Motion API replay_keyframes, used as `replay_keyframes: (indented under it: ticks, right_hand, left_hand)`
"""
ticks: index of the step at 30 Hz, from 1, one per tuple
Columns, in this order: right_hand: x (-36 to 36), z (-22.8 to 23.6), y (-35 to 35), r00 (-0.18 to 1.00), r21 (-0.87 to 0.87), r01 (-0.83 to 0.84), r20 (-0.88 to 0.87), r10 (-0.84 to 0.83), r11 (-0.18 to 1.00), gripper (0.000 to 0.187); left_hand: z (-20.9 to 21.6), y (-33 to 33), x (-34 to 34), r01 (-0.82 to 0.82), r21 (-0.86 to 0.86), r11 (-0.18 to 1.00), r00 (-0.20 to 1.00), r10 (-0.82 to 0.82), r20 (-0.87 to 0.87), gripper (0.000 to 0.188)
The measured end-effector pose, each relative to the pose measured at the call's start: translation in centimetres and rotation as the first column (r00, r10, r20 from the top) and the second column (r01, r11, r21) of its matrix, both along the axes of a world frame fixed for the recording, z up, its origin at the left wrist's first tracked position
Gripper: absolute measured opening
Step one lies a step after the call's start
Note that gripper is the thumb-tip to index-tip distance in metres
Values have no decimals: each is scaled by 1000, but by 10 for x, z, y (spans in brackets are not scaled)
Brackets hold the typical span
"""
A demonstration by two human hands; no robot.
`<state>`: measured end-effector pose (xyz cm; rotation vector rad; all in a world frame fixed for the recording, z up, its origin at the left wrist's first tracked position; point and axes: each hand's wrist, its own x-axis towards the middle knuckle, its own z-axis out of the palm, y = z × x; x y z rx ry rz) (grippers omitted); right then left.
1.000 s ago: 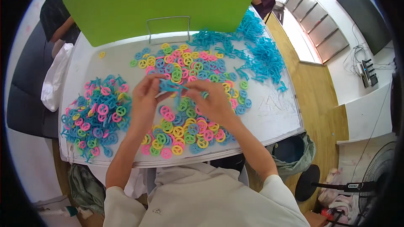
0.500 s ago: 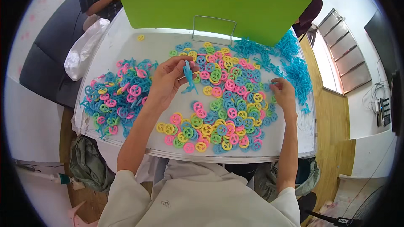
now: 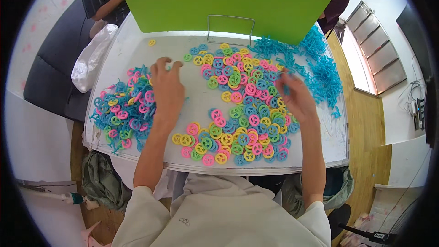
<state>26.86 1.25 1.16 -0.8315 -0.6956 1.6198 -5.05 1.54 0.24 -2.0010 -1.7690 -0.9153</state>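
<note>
My left hand (image 3: 168, 89) hovers at the right edge of a mixed pile of blue plastic pieces with coloured wheels on them (image 3: 121, 110). Its fingers are apart and nothing shows between them; a bit of blue plastic peeks out beside the palm. Over the right side of a spread of small pink, yellow, green and blue spoked wheels (image 3: 238, 80) is my right hand (image 3: 297, 97). Its fingers bend toward the wheels, blurred, and whether they hold anything is unclear. Thin blue plastic pieces (image 3: 325, 80) lie heaped beyond the right hand.
A green panel (image 3: 228, 0) rises at the table's far side, with a bent wire frame (image 3: 231, 17) before it. A white plastic bag (image 3: 93, 57) hangs over the left edge. Other people's arms show at far left and far right. One yellow wheel (image 3: 152, 42) lies apart.
My left hand has moved left toward the mixed pile and opened; the blue piece is gone from its fingers. My right hand has shifted left and farther away, over the wheels.
</note>
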Motion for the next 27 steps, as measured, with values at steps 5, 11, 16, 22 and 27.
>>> replay_keyframes:
  ticks: [5, 11, 16, 22, 27]
  right_hand:
    - [-37, -4, -4, 967, 51, -118, 232, 103, 992, 25]
    - [-49, -21, -11, 858, 171, -102, 514, 0, 980, 23]
    - [-63, -25, -17, 799, 279, -136, 599, -62, 951, 21]
    - [-68, -26, -24, 816, 275, -132, 576, -53, 952, 19]
    - [-72, -27, -24, 774, 265, -69, 622, -116, 962, 20]
  left_hand:
    - [-23, 4, 40, 269, -88, 959, 956, -255, 144, 22]
    - [-38, 8, 46, 329, -174, 928, 932, -289, 218, 25]
    - [-19, -8, 55, 695, -172, 698, 500, -298, 814, 28]
    - [-5, -24, 70, 783, -152, 604, 326, -190, 926, 29]
    - [-2, -21, 68, 784, -111, 611, 208, -89, 974, 23]
